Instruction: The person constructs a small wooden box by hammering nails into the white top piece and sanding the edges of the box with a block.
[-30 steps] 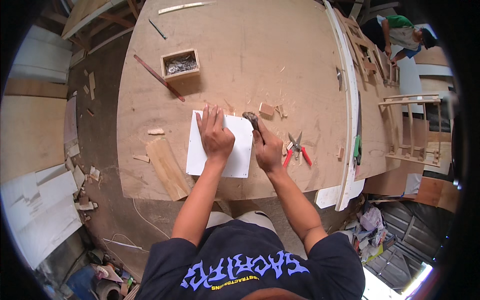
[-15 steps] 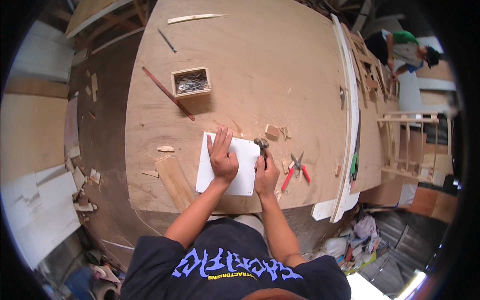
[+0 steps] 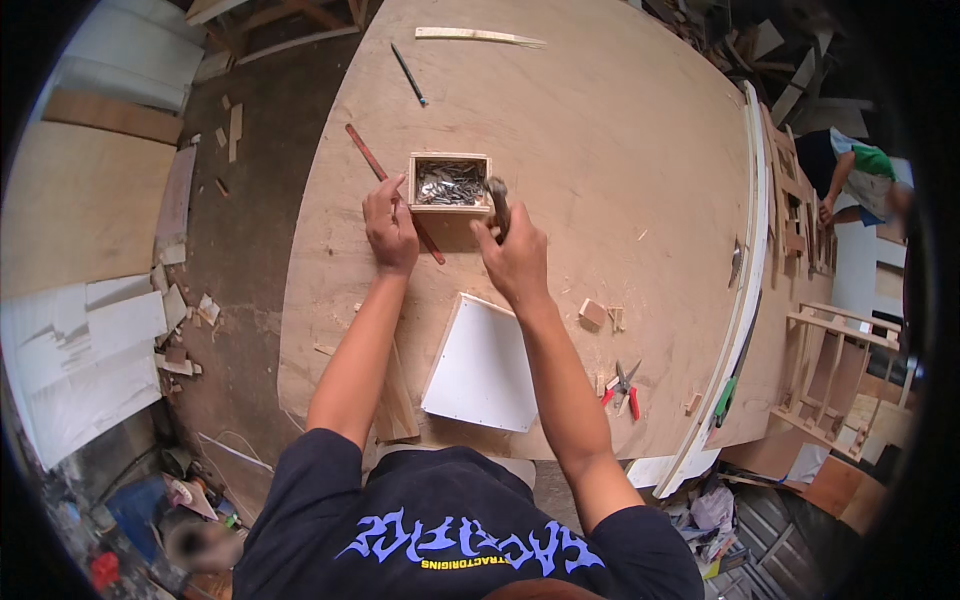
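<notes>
My left hand [image 3: 389, 228] is at the near left corner of a small wooden box [image 3: 452, 210], its fingers apart and raised beside the box wall. It looks empty; whether a fingertip touches the wood is hard to tell. Loose metal nails [image 3: 450, 184] fill the bottom of the box. At the box's right side, my right hand [image 3: 517, 255] is closed around a hammer [image 3: 499, 200], the head pointing away from me. Nearer my body lies a white panel [image 3: 480, 372] with small dots along its edges, partly covered by my right forearm.
A red flat bar [image 3: 366, 152] runs beneath my left hand. Red-handled snips [image 3: 622, 390], wood offcuts [image 3: 592, 315], a dark pencil-like rod [image 3: 408, 75] and a wood strip [image 3: 478, 36] lie on the plywood table [image 3: 600, 170]. A person [image 3: 850, 175] works beyond the right edge.
Both hands have moved forward, off the white panel to the nail box. The hammer travelled along in my right hand. The panel lies uncovered by my left hand, and the view has shifted.
</notes>
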